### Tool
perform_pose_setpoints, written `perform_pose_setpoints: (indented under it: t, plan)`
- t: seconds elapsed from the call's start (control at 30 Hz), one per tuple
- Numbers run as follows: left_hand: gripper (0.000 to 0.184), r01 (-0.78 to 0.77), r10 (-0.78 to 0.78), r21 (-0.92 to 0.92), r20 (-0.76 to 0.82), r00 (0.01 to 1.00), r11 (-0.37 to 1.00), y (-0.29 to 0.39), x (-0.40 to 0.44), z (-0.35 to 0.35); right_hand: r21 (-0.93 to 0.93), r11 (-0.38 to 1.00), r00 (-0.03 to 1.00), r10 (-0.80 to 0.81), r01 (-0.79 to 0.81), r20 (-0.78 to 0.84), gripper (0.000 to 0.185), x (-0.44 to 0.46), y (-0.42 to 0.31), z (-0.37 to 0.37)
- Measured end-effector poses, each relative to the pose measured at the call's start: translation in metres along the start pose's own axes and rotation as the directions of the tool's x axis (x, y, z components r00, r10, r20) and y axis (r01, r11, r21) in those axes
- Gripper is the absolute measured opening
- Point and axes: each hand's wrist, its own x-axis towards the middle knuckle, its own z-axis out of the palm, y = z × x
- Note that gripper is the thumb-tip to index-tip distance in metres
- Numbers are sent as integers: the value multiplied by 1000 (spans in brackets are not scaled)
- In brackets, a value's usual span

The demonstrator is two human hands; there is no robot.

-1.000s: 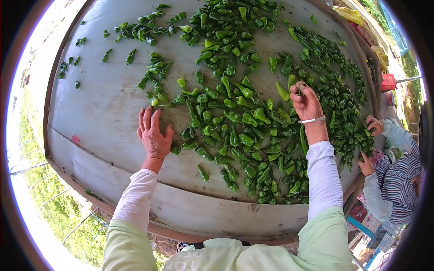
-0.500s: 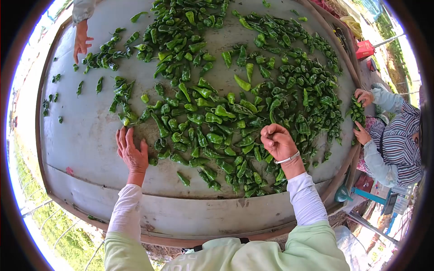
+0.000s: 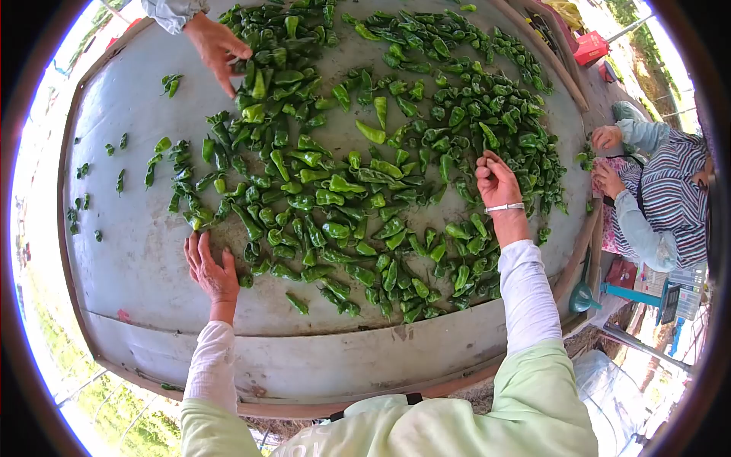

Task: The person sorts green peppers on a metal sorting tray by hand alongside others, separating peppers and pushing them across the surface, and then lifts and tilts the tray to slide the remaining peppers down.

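Observation:
Many small green peppers [image 3: 335, 199] lie spread over a grey metal-topped table [image 3: 251, 354]. My left hand [image 3: 213, 270] rests by the left front edge of the pile, palm down with its fingers apart. Its fingertips are close to a pepper with a light green end [image 3: 197, 223]. Over the right part of the pile is my right hand [image 3: 500, 186], a white band on its wrist. Those fingers are curled together, and what they hold, if anything, is hidden. Small groups of peppers [image 3: 82, 171] sit apart at the far left.
Another person's hand [image 3: 217, 49] reaches into the peppers from the upper left. At the right edge, a person in a striped top [image 3: 670, 198] has both hands by a few peppers [image 3: 585, 158]. A teal scale [image 3: 633, 295] stands at the lower right, and a raised rim borders the table.
My right hand has moved right and away from me. The co-worker's hand at upper left has shifted right to the pile. Fewer peppers show between the hands of the person at right.

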Motion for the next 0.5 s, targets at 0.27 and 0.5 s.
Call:
perform_pose_setpoints:
  t: [0.27,0.5]
  plan:
    - [56,-31,31,-10,-21,999,999,-4,0,2,236,971,991,-13,-19,130,20,-30,-29,-25]
    - [56,1,-1,-1,-4,1000,1000,-3,0,3,278,941,960,125,-195,250,22,-68,13,-5]
